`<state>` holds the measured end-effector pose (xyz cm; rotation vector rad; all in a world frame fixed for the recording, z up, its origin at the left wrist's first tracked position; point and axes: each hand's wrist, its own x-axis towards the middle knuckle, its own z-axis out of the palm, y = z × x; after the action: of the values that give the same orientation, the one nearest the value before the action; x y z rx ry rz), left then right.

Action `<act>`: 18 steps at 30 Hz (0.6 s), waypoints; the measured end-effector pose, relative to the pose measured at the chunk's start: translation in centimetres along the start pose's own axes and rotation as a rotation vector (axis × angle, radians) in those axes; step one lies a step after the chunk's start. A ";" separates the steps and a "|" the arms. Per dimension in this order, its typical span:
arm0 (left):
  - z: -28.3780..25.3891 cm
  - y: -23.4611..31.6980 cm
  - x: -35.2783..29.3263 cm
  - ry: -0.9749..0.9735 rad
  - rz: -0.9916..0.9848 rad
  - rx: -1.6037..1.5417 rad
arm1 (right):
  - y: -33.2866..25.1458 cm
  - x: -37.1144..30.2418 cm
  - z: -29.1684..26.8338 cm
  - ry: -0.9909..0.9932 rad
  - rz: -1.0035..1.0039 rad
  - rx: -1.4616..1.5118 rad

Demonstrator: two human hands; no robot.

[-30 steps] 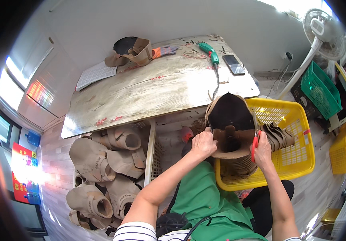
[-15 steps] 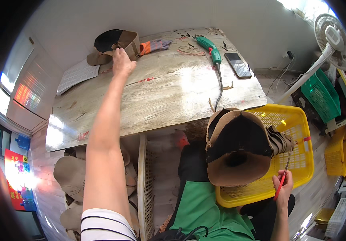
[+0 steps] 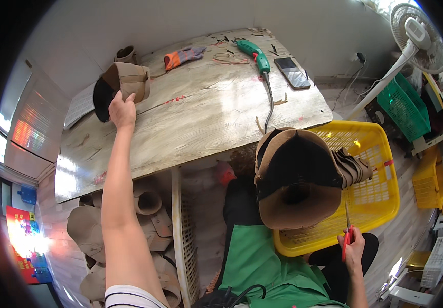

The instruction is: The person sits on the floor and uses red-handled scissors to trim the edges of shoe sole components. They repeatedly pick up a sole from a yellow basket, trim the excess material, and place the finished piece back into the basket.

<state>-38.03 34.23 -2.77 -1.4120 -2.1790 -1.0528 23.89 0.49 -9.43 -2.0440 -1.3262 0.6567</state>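
Wooden table (image 3: 195, 115): brown-black piece (image 3: 122, 79) at its left end, newly turned black side leftward.
Yellow basket (image 3: 296, 247): stacked pieces (image 3: 300, 172) overlap its left side.
Left hand (image 3: 123, 109): fingers now pinching the turned piece.
Red scissors (image 3: 351, 232): within the right hand (image 3: 354, 249)'s curled fingers.

Sheet (image 3: 79, 109) pt. hidden behind tan upper (image 3: 135, 79); striped sleeve (image 3: 133, 299) cut off, btm edge.

Across the middle of the table (image 3: 195, 120), a way is left open between the left hand (image 3: 123, 110) and the green tool (image 3: 253, 54) with its cord (image 3: 269, 100), while the yellow basket (image 3: 380, 203) is blocked at its left by the brown-and-black stack (image 3: 298, 167).
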 end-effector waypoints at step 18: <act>-35.2 16.5 -26.8 -0.579 0.789 -0.215 | -13.2 -8.3 -3.9 -0.221 -0.413 0.800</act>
<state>-15.13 -4.92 10.57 -2.6162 -1.5257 -0.6254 15.26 -3.90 3.40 -1.0503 -1.2658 1.0260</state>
